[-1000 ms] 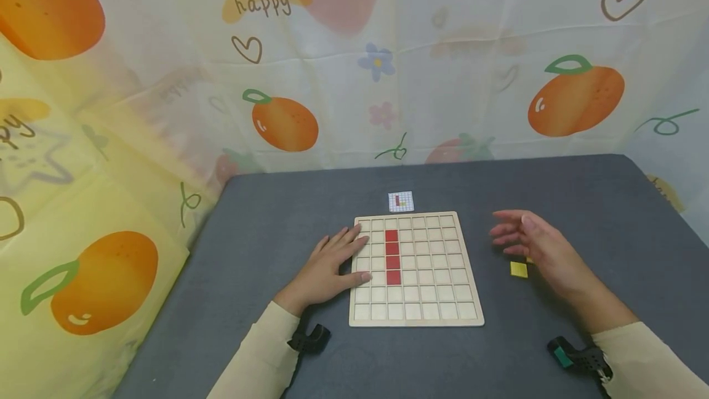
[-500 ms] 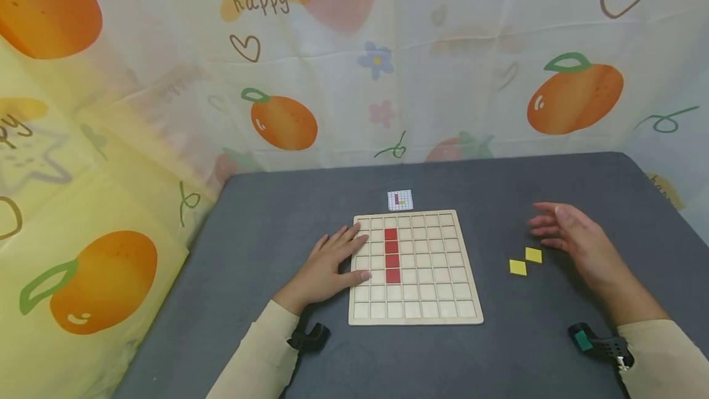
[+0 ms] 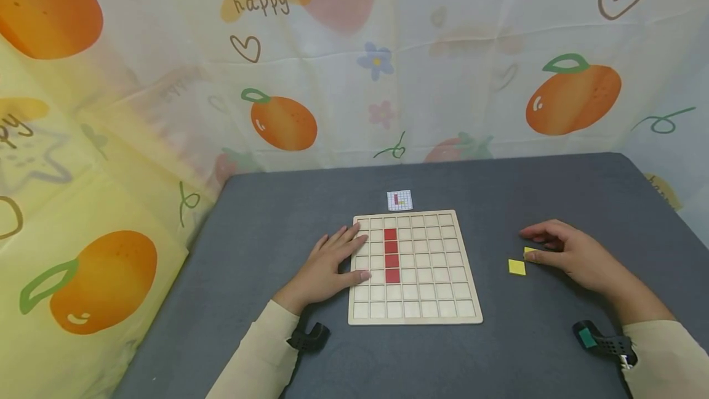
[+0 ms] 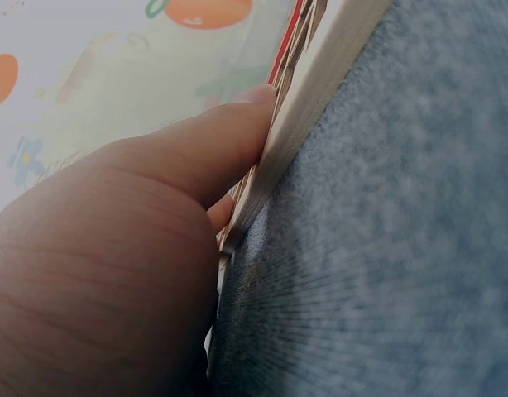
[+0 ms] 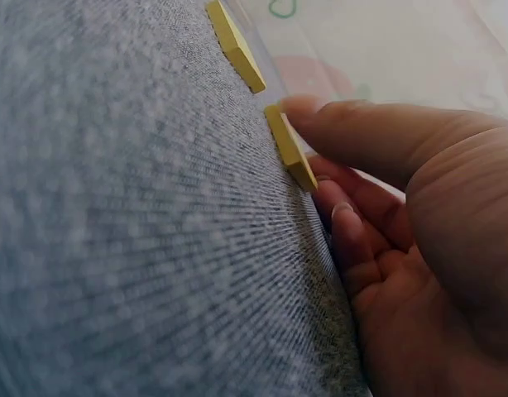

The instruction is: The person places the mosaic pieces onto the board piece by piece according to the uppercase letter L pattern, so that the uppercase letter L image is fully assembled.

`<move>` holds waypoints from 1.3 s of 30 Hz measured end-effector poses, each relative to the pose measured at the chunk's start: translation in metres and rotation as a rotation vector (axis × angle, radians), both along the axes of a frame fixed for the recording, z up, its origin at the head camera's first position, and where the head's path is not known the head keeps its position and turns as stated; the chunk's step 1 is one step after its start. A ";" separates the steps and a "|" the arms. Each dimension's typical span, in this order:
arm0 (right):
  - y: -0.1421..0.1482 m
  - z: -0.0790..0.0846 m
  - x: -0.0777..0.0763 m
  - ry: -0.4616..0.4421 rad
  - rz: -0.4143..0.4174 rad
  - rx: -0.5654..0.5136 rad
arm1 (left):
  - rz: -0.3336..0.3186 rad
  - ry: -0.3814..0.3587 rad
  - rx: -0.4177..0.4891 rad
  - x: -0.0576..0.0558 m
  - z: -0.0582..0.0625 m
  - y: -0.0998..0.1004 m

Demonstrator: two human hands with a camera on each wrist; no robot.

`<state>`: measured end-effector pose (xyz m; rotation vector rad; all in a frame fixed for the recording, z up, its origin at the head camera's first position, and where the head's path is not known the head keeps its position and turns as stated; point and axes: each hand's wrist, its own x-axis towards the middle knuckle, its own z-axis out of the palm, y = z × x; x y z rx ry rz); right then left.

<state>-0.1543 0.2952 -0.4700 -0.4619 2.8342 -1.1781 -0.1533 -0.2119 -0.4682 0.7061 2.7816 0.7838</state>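
Observation:
My left hand point(image 3: 324, 270) rests spread on the left edge of a wooden grid board point(image 3: 415, 320), its thumb lying over the rim in the left wrist view. Several red square tiles point(image 3: 392, 261) stand in one column of the board. To the right, my right hand point(image 3: 576, 257) is down at a yellow tile point(image 5: 291, 150) on the table. Its thumb point(image 5: 361, 132) touches this tile, while the index finger reaches past it, apart in the head view. Other fingers are bent beside the tile. A second yellow tile point(image 3: 517, 268) lies flat just left of it.
Behind the board lies a small pattern card point(image 3: 399, 200) with a grid, red and yellow marks. The dark grey table point(image 3: 288, 202) ends at a fruit-printed cloth point(image 3: 343, 79) at the back and left.
My right hand first drew back to the right, uncovering both yellow tiles, then came down onto the farther one with its thumb. The left hand has stayed on the board.

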 end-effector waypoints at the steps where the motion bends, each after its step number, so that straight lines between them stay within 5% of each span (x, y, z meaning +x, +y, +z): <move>1: 0.000 0.000 0.000 0.011 0.005 0.011 | 0.001 -0.001 -0.001 0.000 0.000 0.000; 16: -0.007 0.004 0.003 0.039 -0.043 0.005 | 0.004 -0.001 0.005 0.000 -0.001 -0.001; 28: -0.015 0.008 0.006 0.034 -0.133 -0.118 | -0.002 0.004 0.005 -0.001 -0.002 -0.001; 39: -0.039 0.016 0.012 0.040 -0.097 -0.201 | -0.002 0.002 0.004 -0.001 -0.001 -0.001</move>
